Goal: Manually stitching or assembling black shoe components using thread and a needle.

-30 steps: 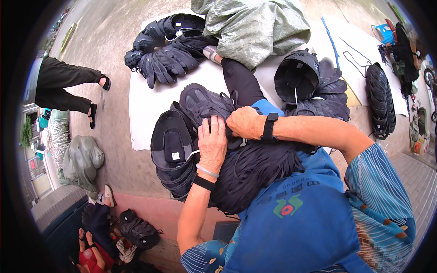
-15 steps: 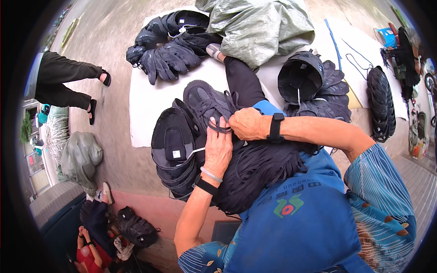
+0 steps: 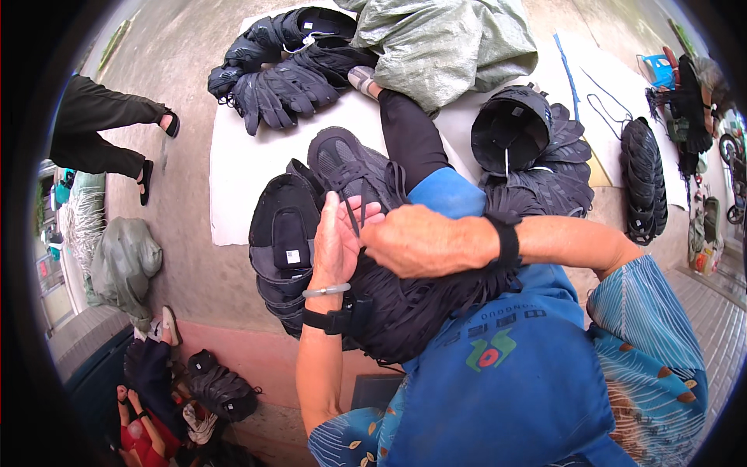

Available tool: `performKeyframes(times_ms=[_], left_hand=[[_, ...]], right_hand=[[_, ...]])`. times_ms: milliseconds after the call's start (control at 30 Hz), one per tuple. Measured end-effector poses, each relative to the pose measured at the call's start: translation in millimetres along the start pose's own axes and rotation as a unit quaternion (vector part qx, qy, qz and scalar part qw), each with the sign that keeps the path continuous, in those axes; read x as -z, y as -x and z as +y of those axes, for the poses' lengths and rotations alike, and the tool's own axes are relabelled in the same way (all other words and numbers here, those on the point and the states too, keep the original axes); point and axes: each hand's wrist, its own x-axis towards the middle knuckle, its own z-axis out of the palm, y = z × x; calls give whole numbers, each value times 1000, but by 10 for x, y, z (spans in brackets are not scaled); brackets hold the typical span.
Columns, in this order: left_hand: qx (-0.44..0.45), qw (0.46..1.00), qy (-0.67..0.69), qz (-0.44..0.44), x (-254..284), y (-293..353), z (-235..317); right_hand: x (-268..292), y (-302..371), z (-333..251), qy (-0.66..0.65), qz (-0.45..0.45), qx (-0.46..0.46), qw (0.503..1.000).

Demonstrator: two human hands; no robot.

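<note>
A dark grey shoe upper (image 3: 347,165) with a mesh toe lies in front of me, its toe pointing away. My left hand (image 3: 339,237) is beside its laced opening, palm partly up, thumb apart from the stretched fingers. A dark shoelace (image 3: 354,214) runs from the upper across those fingers toward my right hand (image 3: 432,243). That hand is closed on the lace, its fingertips partly hidden behind the knuckles. Left of the upper sits a nested stack of black shoe uppers (image 3: 288,233) with a white label inside. A bundle of dark laces (image 3: 412,311) hangs over my lap.
More stacked uppers lie on the white sheet (image 3: 233,187): one group (image 3: 284,86) far left, another (image 3: 517,132) at right, a row (image 3: 643,179) farther right. A grey-green sack (image 3: 451,50) stands ahead. One person stands at left (image 3: 109,124); another (image 3: 148,428) sits lower left.
My hands have drawn back from the shoe toward me, pulling the lace. The left palm has turned upward and the loop at its fingers is gone. The view has shifted slightly.
</note>
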Motion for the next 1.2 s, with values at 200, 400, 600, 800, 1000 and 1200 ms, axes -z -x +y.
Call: performKeyframes(times_ms=[200, 400, 600, 800, 1000, 1200], left_hand=[[44, 998, 21, 39, 110, -2, 58], [-86, 970, -174, 148, 57, 108, -25], [-236, 797, -540, 128, -41, 259, -82], [-150, 853, -497, 59, -146, 312, -75], [-119, 868, -482, 5, -347, 402, -111], [-124, 866, -485, -2, -489, 570, -60]], right_hand=[[-334, 20, -268, -49, -26, 105, 993], [-78, 221, 35, 61, -39, 129, 989], [728, 320, -246, -493, -135, 200, 836], [1283, 666, -720, -520, -103, 375, 761], [1484, 767, -748, -496, -82, 362, 785], [1381, 689, -238, -354, 7, 99, 930]])
